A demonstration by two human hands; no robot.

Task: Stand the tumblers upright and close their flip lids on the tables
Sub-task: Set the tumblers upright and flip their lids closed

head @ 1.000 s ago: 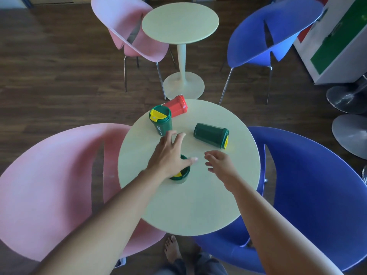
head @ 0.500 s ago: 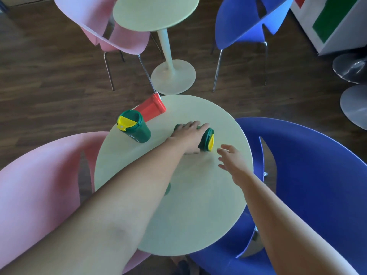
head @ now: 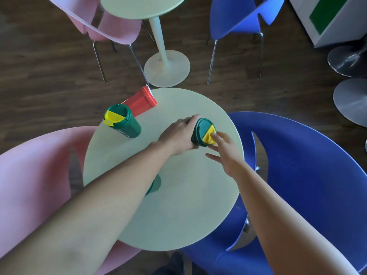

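On the round pale table (head: 178, 215), my left hand (head: 178, 135) grips the body of a green tumbler (head: 200, 130), tilted with its lid toward me. My right hand (head: 226, 153) has its fingers spread, and a fingertip touches that tumbler's yellow flip lid (head: 207, 136). A second green tumbler (head: 124, 124) stands upright at the left, yellow flip lid raised. Behind it a red tumbler (head: 141, 101) lies on its side at the table's far edge. A third green tumbler (head: 155, 184) is mostly hidden under my left forearm.
A pink chair (head: 35, 175) sits at the left and a blue chair (head: 307, 175) at the right of the table. Beyond stand another round table (head: 143, 6) on a pedestal, a pink chair (head: 111, 26) and a blue chair (head: 238, 18). Metal stool bases (head: 351, 100) lie far right.
My left hand moved from the near green tumbler to the one lying on its side, gripped it and tipped it up. My right hand came forward to its yellow lid.
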